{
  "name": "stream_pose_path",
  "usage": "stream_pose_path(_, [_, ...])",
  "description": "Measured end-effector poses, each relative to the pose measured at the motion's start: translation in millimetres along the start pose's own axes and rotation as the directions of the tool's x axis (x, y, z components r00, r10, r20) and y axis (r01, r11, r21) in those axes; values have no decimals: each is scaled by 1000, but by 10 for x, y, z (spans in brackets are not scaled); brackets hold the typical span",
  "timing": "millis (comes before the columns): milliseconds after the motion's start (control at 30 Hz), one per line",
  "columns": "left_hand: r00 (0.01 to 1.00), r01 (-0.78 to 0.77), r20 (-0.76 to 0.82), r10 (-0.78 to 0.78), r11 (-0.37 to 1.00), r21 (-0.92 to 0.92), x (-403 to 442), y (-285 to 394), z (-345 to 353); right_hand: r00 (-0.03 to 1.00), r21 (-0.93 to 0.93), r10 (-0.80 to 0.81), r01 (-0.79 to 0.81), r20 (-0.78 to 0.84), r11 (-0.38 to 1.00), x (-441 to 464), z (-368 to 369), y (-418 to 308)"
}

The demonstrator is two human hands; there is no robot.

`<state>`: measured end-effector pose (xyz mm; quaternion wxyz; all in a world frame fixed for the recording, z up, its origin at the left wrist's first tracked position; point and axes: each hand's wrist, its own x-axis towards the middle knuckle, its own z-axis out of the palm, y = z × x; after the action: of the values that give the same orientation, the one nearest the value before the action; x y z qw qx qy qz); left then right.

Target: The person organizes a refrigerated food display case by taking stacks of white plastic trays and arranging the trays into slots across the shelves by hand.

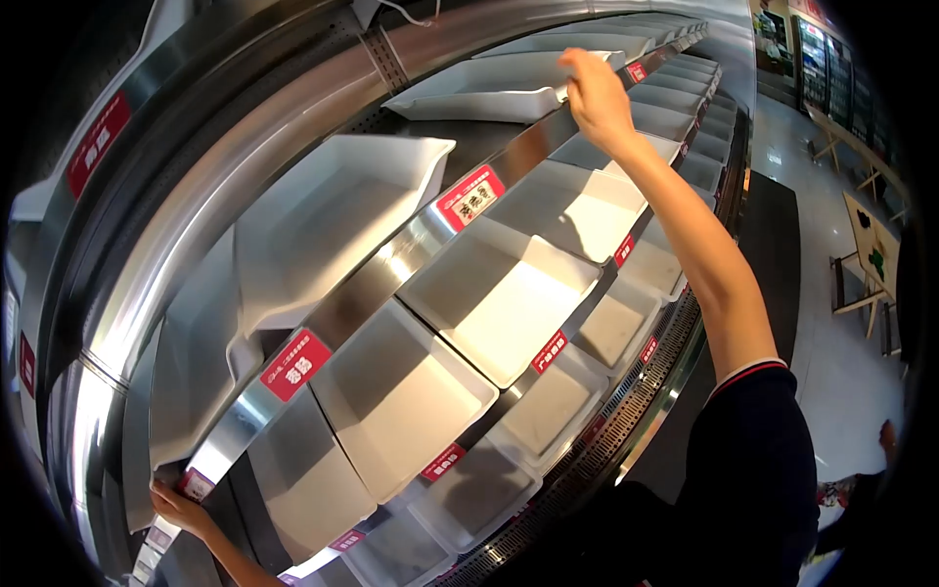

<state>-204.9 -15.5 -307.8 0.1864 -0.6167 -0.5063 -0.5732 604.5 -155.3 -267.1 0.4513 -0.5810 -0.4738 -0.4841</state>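
My right hand [599,103] is raised at the upper shelf's front rail, its fingers curled near the corner of a shallow white tray [479,90]; what they close on is too small to tell. At the lower left, my left hand [180,507] has its fingers at the front corner of another white tray [196,342], beside a small label on the rail. Between my hands, a deep white tray [328,220] sits tilted on the upper shelf, behind the metal rail [396,256] with red labels.
Rows of white bins [406,391] with red tags fill the tiers below. A perforated metal strip [626,421] runs along the case's front. On the right are a tiled floor, a wooden table [871,245] and, at the edge, part of another person [887,440].
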Motion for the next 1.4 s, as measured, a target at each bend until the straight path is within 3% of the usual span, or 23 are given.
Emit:
stream_pose_path(33, [997,-37,-68,35,999,-31,-31,177,35,988,38,34,-29,-148,999,88,-130,-398])
stream_pose_path(100, [993,-50,-111,46,998,-33,-42,200,72,999,385,-14,31,-46,923,166,-400,-1253])
stream_pose_path(133, [990,-75,-125,68,996,-51,-60,244,65,980,505,-176,107,90,856,130,-492,-1639])
stream_pose_path(200, [995,-67,-70,68,998,19,-30,134,8,885,636,-445,264,141,726,-56,-326,-2293])
stream_pose_path(267, [982,-157,-109,153,987,-21,-32,264,37,885,616,-460,326,67,717,-228,-25,-2690])
stream_pose_path(300, [999,-20,-28,19,999,-38,-60,320,0,856,588,-489,311,169,747,-264,-9,-2692])
stream_pose_path(367, [998,-61,-19,63,995,78,-32,203,5,771,531,-529,300,354,793,-251,52,-2624])
stream_pose_path(400, [997,-72,-15,75,987,141,-51,135,1,733,442,-619,473,283,762,-234,159,-2462])
stream_pose_path(433, [995,-98,-7,100,988,115,-64,113,-5,730,409,-616,487,294,772,-215,183,-2280])
stream_pose_path(467, [994,-103,-16,106,989,107,-71,105,-5,810,491,-433,212,395,845,-227,194,-2150])
stream_pose_path(767, [993,-104,-44,108,992,71,-81,246,37,791,376,-321,125,521,918,-180,40,-1488])
stream_pose_path(867, [992,-109,-57,114,991,82,-96,321,25,856,346,-395,278,334,896,-207,2,-1618])
stream_pose_path(933, [990,-131,-41,137,983,126,-81,311,12,954,346,-291,249,72,904,-144,-190,-2143])
stream_pose_path(967, [981,-162,-91,174,979,127,-80,311,32,953,435,-300,282,-29,855,-71,-258,-2410])
stream_pose_path(1067, [976,-175,-102,193,971,162,-81,400,32,866,706,-498,377,-39,600,37,-410,-3379])
stream_pose_path(1100, [976,-196,-62,208,968,159,-71,446,2,828,733,-560,404,-38,548,-12,-388,-3695])
stream_pose_path(1133, [928,-318,-115,354,915,246,-80,393,51,818,737,-568,441,-95,512,-55,-289,-3966])
stream_pose_path(1167, [931,-334,-66,359,911,242,-57,410,12,828,722,-535,473,-168,505,-120,-114,-4194])
stream_pose_path(1200, [932,-348,-19,362,907,239,-59,458,-23,780,695,-625,460,-19,552,-140,-50,-4236])
stream_pose_path(1233, [975,-216,-22,221,967,133,-65,590,-65,707,662,-695,460,129,591,-133,8,-4272])
stream_pose_path(1267, [973,-227,-17,231,966,127,-80,596,-77,612,624,-741,472,276,623,-130,57,-4303])
stream_pose_path(1333, [977,-210,-5,212,971,118,-69,567,-94,690,534,-716,568,107,626,-181,134,-4135])
stream_pose_path(1400, [981,-191,-6,192,978,87,-67,517,-90,695,453,-687,553,211,699,-135,105,-3829])
